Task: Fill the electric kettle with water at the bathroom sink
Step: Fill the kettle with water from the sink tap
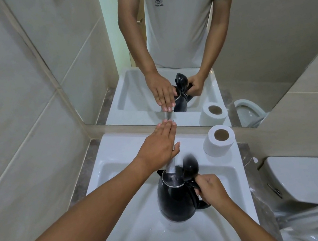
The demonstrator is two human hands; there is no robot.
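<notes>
right hand (pixel 209 188) gripping kettle (pixel 176 199) handle, keeping its open mouth under spout (pixel 171 165) | left hand (pixel 158 144) lying flat, fingers straight, on faucet for water control

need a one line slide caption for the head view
Right hand holds the open-lidded black kettle under the faucet spout in the white sink, left hand resting flat on the tap.

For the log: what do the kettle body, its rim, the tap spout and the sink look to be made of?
Kettle: black body with a soft sheen, likely plastic or coated metal. Its rim: bright silver band, probably steel. Tap spout: brushed silver, metal-looking. Sink: glossy white with soft highlights, likely glazed ceramic, possibly acrylic.
</notes>
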